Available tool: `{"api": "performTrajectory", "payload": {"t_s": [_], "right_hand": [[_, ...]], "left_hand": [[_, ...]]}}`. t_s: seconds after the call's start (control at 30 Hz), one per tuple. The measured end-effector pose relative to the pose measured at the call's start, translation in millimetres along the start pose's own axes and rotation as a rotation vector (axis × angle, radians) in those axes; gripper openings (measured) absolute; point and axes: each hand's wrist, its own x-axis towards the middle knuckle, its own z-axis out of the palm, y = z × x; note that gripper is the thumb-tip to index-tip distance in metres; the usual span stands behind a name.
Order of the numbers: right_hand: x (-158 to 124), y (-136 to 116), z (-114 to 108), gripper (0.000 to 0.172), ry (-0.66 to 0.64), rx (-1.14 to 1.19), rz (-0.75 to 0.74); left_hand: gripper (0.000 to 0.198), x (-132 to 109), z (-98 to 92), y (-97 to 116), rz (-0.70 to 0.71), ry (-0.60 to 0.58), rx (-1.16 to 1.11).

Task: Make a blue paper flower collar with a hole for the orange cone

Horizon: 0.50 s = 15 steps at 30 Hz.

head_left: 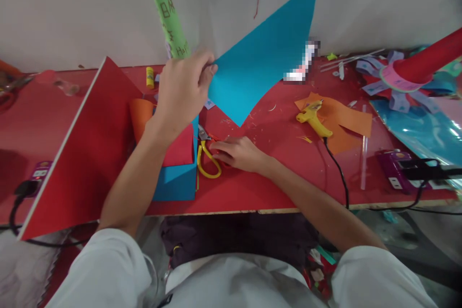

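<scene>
White sleeves point(108, 269) led out to both hands, the left hand point(182, 94) pinching a corner of the blue paper sheet point(265, 57) raised above the red tabletop point(281, 178), the right hand point(238, 153) lying on the yellow-handled scissors point(208, 160), its grip unclear.

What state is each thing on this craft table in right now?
left hand, pinching the blue paper.
blue paper, held up off the table.
right hand, resting on the scissors.
scissors, lying flat, blades hidden.
glue gun, lying on orange paper, cord attached.
power strip, black plug in it.
</scene>
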Motion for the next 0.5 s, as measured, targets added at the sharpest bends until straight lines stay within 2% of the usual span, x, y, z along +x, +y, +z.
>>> {"api": "performTrajectory", "payload": {"t_s": [0.07, 0.17, 0.3, 0.4, 0.5], "right_hand": [[0.0, 1.5, 0.9, 0.028, 0.026, 0.113, 0.033], [2.6, 11.7, -2.0, 0.03, 0.174, 0.385, 0.16], [9.4, 34.2, -16.6, 0.06, 0.447, 0.821, 0.324], [8.3, 58.7, -37.5, 0.082, 0.717, 0.844, 0.414], [-1.5, 88.0, -56.5, 0.091, 0.861, 0.764, 0.439]], "left_hand": [[0.023, 2.0, 6.1, -6.5, 0.041, 0.057, -0.143], [0.031, 8.9, 21.3, -23.1, 0.037, 0.073, -0.372], [0.058, 19.5, 49.0, -50.9, -0.072, 0.068, -0.569], [0.063, 19.9, 69.8, -62.1, -0.058, 0.021, -0.516], [0.063, 12.7, 81.7, -56.6, 0.047, -0.044, -0.45]]}}
